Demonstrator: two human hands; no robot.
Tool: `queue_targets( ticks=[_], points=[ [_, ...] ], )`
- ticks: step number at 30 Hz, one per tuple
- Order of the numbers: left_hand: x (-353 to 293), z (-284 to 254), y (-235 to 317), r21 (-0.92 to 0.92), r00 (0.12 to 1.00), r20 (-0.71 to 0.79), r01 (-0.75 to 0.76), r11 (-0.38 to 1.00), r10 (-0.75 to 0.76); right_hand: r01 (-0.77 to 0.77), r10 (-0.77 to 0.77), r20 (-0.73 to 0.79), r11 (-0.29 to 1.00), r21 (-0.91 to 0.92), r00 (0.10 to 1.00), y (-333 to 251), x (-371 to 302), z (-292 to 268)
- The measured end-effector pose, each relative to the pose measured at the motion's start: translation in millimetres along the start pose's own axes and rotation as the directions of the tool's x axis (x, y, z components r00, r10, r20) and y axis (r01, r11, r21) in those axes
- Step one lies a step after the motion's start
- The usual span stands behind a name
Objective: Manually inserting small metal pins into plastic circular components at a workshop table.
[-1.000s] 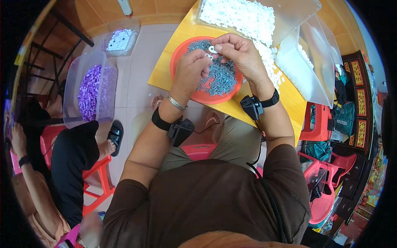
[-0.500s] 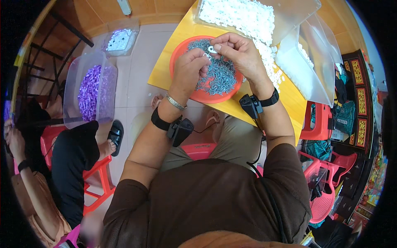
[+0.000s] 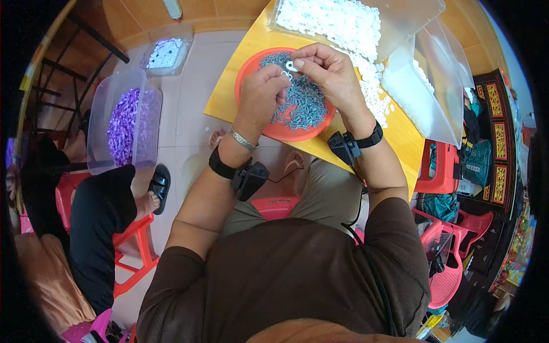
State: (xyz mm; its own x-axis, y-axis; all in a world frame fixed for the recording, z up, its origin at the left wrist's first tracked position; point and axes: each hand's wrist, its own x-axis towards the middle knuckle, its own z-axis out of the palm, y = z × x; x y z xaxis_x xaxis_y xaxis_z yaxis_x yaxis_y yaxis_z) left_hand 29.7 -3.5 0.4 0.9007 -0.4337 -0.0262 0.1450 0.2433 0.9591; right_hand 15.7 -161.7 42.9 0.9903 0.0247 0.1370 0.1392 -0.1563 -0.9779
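Observation:
Over a round orange-red basin (image 3: 242,118) of small grey screws (image 3: 307,108), my two hands are close together. My right hand (image 3: 327,67) pinches a small white ring-shaped piece (image 3: 291,67) between thumb and index finger. My left hand (image 3: 264,94) is closed, with another small white piece (image 3: 287,75) at its fingertips. The two white pieces are very near each other; whether they touch I cannot tell. My left fingers are curled, so anything else inside them is hidden.
The basin stands on a yellow table (image 3: 220,106). Behind it is a clear tub of white pieces (image 3: 329,23), with loose ones spilled beside it. A translucent bin (image 3: 420,103) leans at right. On the floor at left, a tub (image 3: 150,123) holds purple pieces. A person (image 3: 94,228) sits nearby.
The white piece in my right hand has turned and shifted slightly. My left hand has barely moved. At the far left, the seated person's arm has moved mostly out of sight.

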Motion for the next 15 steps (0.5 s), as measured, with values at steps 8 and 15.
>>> queue_targets(
  ticks=[8,15],
  points=[
    [0.3,-0.4,-4.4,0.008,0.998,-0.033,-0.046,0.999,0.046,0.022,-0.022,-0.011,1.000,0.002,1.000,1.5,-0.8,3.1],
    [0.7,-0.9,-4.0,0.043,0.998,-0.034,-0.045,0.998,0.046,0.016,-0.016,0.001,1.000,-0.027,1.000,0.7,-1.3,6.0]
  ],
)
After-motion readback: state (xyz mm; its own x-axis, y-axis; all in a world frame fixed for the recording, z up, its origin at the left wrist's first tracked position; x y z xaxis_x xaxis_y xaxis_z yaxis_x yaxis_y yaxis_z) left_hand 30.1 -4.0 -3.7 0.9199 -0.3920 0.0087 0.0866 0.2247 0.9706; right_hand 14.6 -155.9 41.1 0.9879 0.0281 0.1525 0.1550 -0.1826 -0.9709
